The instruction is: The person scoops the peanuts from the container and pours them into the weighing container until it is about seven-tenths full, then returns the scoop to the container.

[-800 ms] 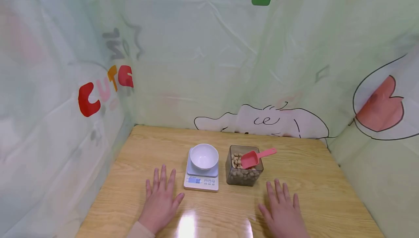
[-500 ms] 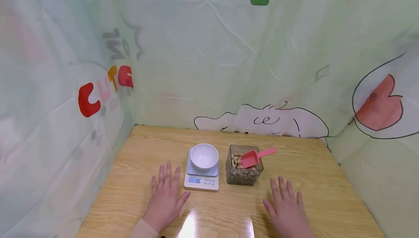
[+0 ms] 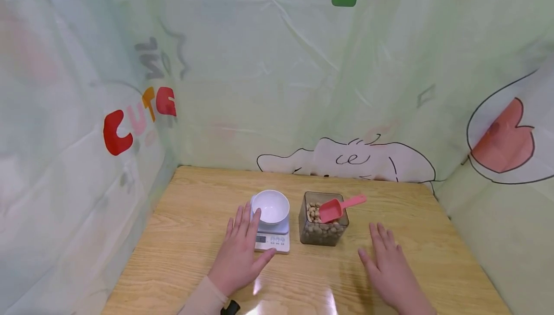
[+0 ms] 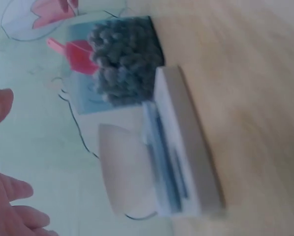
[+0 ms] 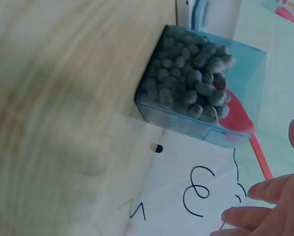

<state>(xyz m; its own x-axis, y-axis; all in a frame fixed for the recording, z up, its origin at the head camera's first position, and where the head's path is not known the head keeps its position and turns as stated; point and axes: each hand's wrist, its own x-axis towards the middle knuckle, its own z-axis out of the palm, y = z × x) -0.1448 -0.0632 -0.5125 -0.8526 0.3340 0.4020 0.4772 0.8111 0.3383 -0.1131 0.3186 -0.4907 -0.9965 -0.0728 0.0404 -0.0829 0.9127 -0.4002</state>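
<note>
A white bowl (image 3: 271, 207) stands on a white kitchen scale (image 3: 278, 242) with a small display. My left hand (image 3: 240, 257), fingers straight and spread, overlaps the scale's left side in the head view and holds nothing. Right of the scale is a clear smoky box (image 3: 320, 235) of tan pieces that look like peanuts (image 5: 188, 73). A pink scoop (image 3: 331, 210) lies on them, its handle sticking out over the right rim. My right hand (image 3: 389, 269), also with straight fingers and holding nothing, is to the right and in front of the box.
The wooden table (image 3: 207, 190) is bounded at the back and sides by a printed cloth curtain (image 3: 242, 89). A dark band (image 3: 231, 307) shows at my left wrist. Bright light reflects off the table's front.
My left hand has moved right and forward, from beside the scale to over its left edge. My right hand has shifted right and a little forward. Scale, bowl, box and scoop have stayed put.
</note>
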